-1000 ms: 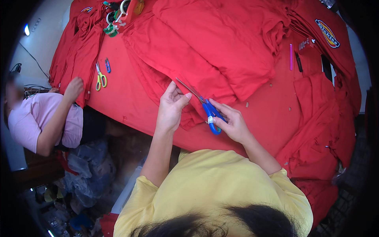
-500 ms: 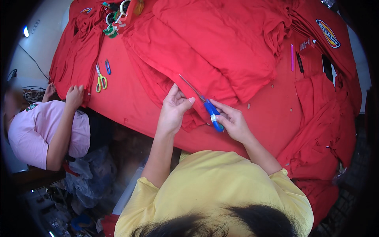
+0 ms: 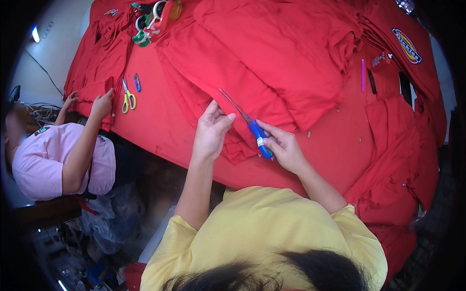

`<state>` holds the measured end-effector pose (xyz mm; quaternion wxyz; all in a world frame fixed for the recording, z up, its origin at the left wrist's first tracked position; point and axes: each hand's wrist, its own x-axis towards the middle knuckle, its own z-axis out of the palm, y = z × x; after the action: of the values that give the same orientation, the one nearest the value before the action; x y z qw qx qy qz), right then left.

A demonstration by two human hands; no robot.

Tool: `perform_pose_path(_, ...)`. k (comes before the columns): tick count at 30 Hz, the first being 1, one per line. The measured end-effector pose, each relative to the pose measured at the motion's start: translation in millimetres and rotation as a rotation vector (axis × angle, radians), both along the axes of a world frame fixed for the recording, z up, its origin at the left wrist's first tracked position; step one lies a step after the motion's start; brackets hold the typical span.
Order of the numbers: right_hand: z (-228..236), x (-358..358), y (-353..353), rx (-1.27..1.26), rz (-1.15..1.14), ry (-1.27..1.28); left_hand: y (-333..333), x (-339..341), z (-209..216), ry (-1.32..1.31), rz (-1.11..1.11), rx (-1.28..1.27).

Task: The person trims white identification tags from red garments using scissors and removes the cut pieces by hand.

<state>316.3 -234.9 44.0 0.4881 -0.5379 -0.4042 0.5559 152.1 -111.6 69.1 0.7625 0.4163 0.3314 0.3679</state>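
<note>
A pair of blue-handled scissors (image 3: 259, 138) is in my right hand (image 3: 286, 149), seen nearly edge-on. The slim metal blades lie together and point up and left over the red fabric. My left hand (image 3: 209, 133) is to the left of the scissors, palm turned up, thumb apart from the fingers. Its fingertips lie against the edge of a large red garment (image 3: 272, 63), spread in loose folds across the table; I see nothing held in that hand.
Yellow-handled scissors (image 3: 129, 101) and a small blue thread snipper (image 3: 137, 83) lie at the left. Behind them is a holder with tape rolls (image 3: 158, 14). A pink stick (image 3: 362, 75) and more red garments (image 3: 388, 145) are at the right. A person in pink (image 3: 63, 155) handles red cloth at far left.
My hands and the blue scissors stay almost in place, while the view shifts slightly. At far left, the other person's hands have moved and a fold of red cloth is raised.
</note>
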Motion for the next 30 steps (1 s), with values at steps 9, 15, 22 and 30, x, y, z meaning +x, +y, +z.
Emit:
perform_pose_path(9,-5.3,-5.8,1.2,0.214,-0.026,-0.269,2.9,-5.2,-3.4,-0.051,-0.018,-0.035)
perform_pose_path(15,-14.0,-8.8,6.2,0.249,-0.04,-0.275,4.8,-9.7,-9.8,-0.095,-0.068,-0.056)
perform_pose_path(22,-0.4,-10.3,9.7,-0.041,-0.033,-0.025,4.1,-9.5,-13.5,-0.136,-0.068,-0.058)
perform_pose_path(30,13.4,-30.7,36.5,0.195,-0.352,0.037,6.3,-10.5,-25.2,-0.082,-0.135,-0.09)
